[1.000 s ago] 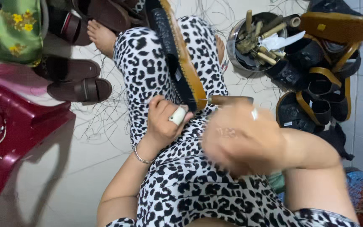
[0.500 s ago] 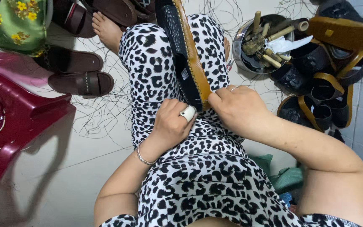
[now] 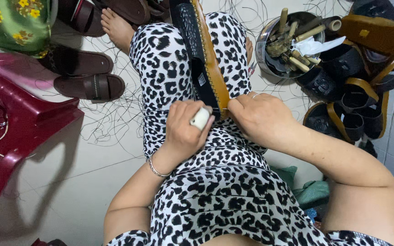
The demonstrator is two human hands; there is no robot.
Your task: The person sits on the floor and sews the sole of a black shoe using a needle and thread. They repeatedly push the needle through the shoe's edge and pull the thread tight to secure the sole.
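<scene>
Both hands close on the near end of a sandal sole propped along the lap.

The left hand [image 3: 185, 130] is curled around a small white tool [image 3: 200, 118]; the right hand [image 3: 258, 116] pinches the tan-edged sole [image 3: 204, 59] just beside it, steadying it edge-up between the knees. Fingertips, any thread or needle, and the sole's far end are hidden.
</scene>
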